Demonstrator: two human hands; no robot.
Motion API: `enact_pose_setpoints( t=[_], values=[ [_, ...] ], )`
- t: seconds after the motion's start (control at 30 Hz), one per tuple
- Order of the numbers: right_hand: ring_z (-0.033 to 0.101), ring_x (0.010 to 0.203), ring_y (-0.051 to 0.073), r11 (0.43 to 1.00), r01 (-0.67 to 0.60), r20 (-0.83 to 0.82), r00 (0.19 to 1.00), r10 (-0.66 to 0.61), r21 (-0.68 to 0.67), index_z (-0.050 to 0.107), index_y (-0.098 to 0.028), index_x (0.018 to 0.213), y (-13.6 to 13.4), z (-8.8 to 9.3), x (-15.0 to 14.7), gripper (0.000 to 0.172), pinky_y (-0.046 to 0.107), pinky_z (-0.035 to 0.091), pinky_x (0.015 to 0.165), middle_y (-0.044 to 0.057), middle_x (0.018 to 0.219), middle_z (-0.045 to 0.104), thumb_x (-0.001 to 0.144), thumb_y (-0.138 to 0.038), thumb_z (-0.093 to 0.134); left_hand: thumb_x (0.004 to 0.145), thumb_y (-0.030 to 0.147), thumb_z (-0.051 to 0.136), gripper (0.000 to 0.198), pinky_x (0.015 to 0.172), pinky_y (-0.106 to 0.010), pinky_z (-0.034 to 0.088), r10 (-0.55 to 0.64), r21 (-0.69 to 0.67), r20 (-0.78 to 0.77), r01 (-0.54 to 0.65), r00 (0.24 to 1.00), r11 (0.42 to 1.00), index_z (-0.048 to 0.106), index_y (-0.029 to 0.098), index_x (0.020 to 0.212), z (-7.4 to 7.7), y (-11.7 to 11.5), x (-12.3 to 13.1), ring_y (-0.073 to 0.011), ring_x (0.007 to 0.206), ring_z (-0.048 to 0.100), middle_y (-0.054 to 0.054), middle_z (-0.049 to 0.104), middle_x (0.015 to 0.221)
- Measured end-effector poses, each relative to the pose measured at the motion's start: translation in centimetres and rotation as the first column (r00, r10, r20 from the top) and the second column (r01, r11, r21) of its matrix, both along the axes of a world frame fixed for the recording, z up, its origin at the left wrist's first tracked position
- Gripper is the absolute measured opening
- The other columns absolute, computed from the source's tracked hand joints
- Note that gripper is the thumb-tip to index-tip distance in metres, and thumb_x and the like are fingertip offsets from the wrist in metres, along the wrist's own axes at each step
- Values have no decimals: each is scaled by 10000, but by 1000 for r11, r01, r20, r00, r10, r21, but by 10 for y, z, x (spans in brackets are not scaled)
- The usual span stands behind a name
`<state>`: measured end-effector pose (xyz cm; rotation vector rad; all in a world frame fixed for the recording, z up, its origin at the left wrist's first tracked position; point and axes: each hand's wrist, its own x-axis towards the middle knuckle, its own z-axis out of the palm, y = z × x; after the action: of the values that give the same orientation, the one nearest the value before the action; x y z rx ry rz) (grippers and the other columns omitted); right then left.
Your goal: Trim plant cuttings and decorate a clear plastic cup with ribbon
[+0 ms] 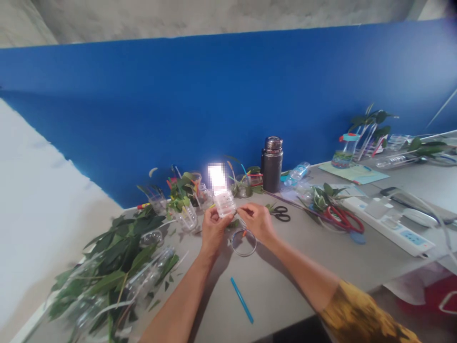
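Just above the table my left hand [213, 229] is closed around a clear ribbed plastic bottle piece [225, 205], tilted, its upper end near a blurred bright patch. Against its right edge, my right hand [257, 223] pinches its fingertips together; what they grip is too small to make out. Beneath both hands sits a round clear rim [244, 255], with a short orange piece [244, 233] inside it. A blue straw [242, 301] lies nearer me. Black-handled scissors [282, 214] rest right of my right hand.
Leafy branches [117, 247] mixed with clear bottles cover the left side. Cut-bottle cups with leaves [187, 216] stand behind my hands. A dark thermos [272, 166] is at the back. Red scissors [344, 220] and a white power strip [389, 226] lie at right.
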<state>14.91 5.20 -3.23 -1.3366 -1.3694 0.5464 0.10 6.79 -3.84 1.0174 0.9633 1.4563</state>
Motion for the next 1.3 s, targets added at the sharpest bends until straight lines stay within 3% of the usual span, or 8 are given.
enact_pose_setpoints(
  t=[0.33, 0.5, 0.63, 0.87, 1.07, 1.3],
  values=[
    [656, 637, 154, 996, 71, 102, 992, -75, 48, 748, -233, 751, 3, -5, 0, 192, 242, 456, 645, 0, 745, 745, 857, -294, 599, 584, 358, 949, 541, 832, -374, 558, -95, -37, 96, 99, 991, 994, 616, 240, 993, -1, -1, 1, -206, 834, 749, -31, 791, 915],
    [687, 709, 152, 997, 20, 186, 982, -34, 72, 794, -255, 884, 0, -2, 1, 198, 233, 453, 673, 10, 875, 788, 889, -317, 606, 560, 353, 957, 608, 882, -402, 569, 6, 25, -19, -6, 1000, 1000, 590, 218, 1026, 0, 2, -1, -238, 912, 756, -57, 785, 970],
    [672, 693, 148, 998, 37, 232, 971, -48, 52, 793, -255, 834, 1, -6, 1, 198, 232, 416, 633, 0, 822, 774, 891, -300, 609, 578, 335, 950, 627, 916, -403, 567, 51, 88, -111, -41, 993, 995, 573, 197, 1061, -1, 0, -2, -246, 979, 747, -88, 764, 1062],
    [644, 681, 158, 992, 126, 359, 927, -113, -13, 769, -243, 760, 1, -4, -1, 154, 244, 362, 605, 10, 762, 764, 842, -239, 638, 551, 284, 971, 639, 915, -382, 565, 118, 229, -142, -83, 983, 970, 563, 200, 1035, -2, -3, 4, -243, 996, 729, -72, 737, 1023],
    [625, 652, 160, 988, 153, 366, 921, -134, -23, 748, -255, 711, 0, 2, 2, 140, 252, 328, 581, 3, 725, 753, 798, -246, 639, 542, 271, 968, 636, 934, -402, 560, 75, 175, -138, -50, 988, 983, 572, 194, 1033, -2, -1, 2, -253, 1008, 731, -81, 747, 1035],
    [574, 555, 139, 993, 112, 248, 964, -99, -39, 720, -243, 648, -2, 5, 6, 161, 228, 337, 538, -24, 573, 662, 759, -251, 604, 555, 336, 972, 657, 929, -411, 560, -59, 55, -61, 62, 996, 997, 601, 175, 1073, -3, 2, -2, -263, 1005, 748, -117, 776, 1090]
  ],
)
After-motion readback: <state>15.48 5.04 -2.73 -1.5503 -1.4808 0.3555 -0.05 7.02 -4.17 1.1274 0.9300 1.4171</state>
